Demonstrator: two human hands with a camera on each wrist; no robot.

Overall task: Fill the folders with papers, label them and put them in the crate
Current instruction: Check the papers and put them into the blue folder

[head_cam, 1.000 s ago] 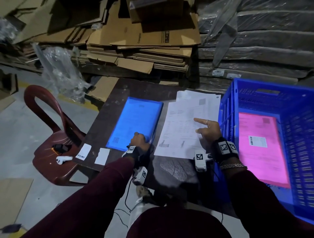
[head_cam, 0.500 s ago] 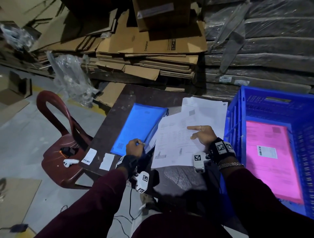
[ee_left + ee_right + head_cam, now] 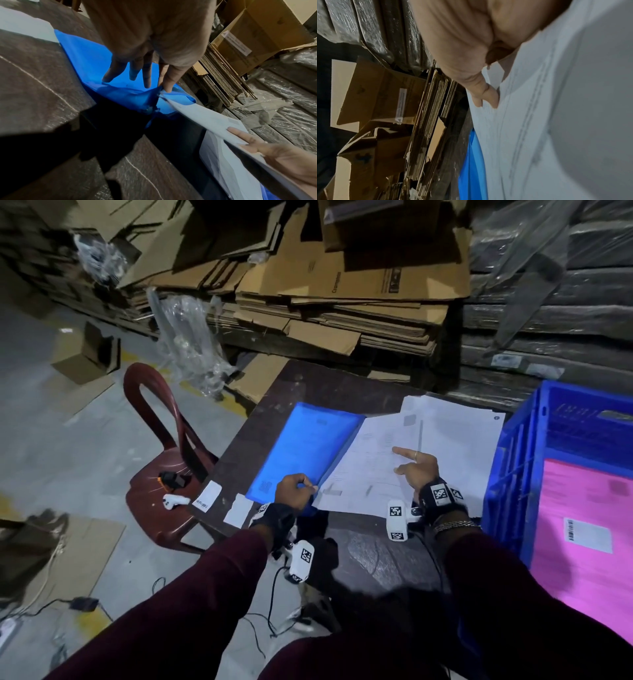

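A blue folder (image 3: 308,450) lies on the dark table (image 3: 308,381). My left hand (image 3: 301,487) pinches the near right corner of its cover and holds it raised; the left wrist view shows the blue folder (image 3: 85,54) gaping under my left hand (image 3: 157,86). My right hand (image 3: 407,463) holds white printed sheets (image 3: 370,470), index finger straight on top, their left edge at the folder's mouth. The sheets (image 3: 205,119) slant up off the stack, my right hand (image 3: 248,142) on them. In the right wrist view my thumb (image 3: 486,94) lies against the sheets (image 3: 556,108).
More white papers (image 3: 459,436) lie under the held sheets. A blue crate (image 3: 513,474) on the right holds a pink folder (image 3: 579,577) bearing a label (image 3: 587,534). Two white labels (image 3: 208,497) lie at the table's left edge. A red chair (image 3: 164,474) stands left; flattened cardboard (image 3: 342,285) is stacked behind.
My left hand has lifted the folder's cover at the near corner. My right hand has slid the top sheets left to the folder's opening.
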